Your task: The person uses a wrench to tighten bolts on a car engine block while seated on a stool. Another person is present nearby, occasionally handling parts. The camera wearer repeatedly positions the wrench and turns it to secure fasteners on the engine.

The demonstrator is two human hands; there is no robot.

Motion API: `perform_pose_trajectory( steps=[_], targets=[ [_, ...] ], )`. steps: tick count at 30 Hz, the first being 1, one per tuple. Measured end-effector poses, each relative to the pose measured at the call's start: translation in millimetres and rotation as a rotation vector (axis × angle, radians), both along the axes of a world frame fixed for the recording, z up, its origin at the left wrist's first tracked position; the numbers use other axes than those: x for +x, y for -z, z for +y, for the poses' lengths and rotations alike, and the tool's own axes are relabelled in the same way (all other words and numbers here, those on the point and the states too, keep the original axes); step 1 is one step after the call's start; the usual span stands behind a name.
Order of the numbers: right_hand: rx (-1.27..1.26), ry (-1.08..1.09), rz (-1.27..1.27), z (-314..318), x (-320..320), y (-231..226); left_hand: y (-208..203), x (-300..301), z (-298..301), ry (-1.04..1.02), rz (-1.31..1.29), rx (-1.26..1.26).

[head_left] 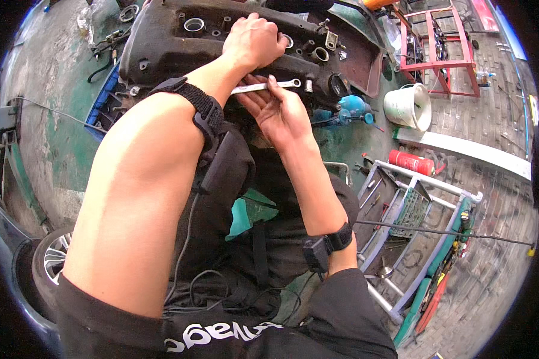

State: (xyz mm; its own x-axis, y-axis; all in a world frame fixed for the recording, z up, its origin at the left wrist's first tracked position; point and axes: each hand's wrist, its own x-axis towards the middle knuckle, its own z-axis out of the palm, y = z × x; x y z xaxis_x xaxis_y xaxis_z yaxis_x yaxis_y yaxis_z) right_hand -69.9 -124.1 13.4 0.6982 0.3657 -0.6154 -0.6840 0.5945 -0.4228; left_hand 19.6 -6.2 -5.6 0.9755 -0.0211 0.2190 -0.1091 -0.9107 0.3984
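Observation:
A large dark engine (pixel 167 54) with a grimy cover lies in front of me at the top of the view. On top of its cover rests my left hand (pixel 254 43), fingers curled down; whatever is under them is hidden. Just below it, palm turned up, my right hand (pixel 281 113) pinches a silver wrench (pixel 262 87) between thumb and fingers. The ring end of the wrench points right along the engine's near side, beside a small metal fitting (pixel 308 85). Its other end disappears behind my left forearm.
A blue tray (pixel 105 99) sits beneath the engine's left side. Rightward are a blue power tool (pixel 354 107), a white bucket (pixel 408 106), a red fire extinguisher (pixel 411 162), a red metal frame (pixel 440 51) and a tool cart (pixel 395 206). A car wheel (pixel 55 254) stands at lower left.

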Motion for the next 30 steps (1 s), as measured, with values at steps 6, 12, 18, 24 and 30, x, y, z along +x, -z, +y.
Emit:
perform_pose_trajectory(
  steps=[6,12,18,24,30],
  targets=[
    [-0.297,-0.382,-0.191,-61,-22,-18,2,1,-1,0.005,-0.01,0.019],
    [-1.153,-0.709,-0.497,-112,21,-32,2,1,-1,0.015,-0.011,0.033],
    [-1.247,-1.069,-0.6,-121,67,-48,2,1,-1,0.012,0.006,0.014],
    [-1.218,-1.228,-0.409,-110,85,-53,1,0,-1,0.015,0.035,0.025],
    [-1.084,-0.852,-0.255,-100,35,-37,0,2,-2,0.0,0.047,0.027]
  ],
)
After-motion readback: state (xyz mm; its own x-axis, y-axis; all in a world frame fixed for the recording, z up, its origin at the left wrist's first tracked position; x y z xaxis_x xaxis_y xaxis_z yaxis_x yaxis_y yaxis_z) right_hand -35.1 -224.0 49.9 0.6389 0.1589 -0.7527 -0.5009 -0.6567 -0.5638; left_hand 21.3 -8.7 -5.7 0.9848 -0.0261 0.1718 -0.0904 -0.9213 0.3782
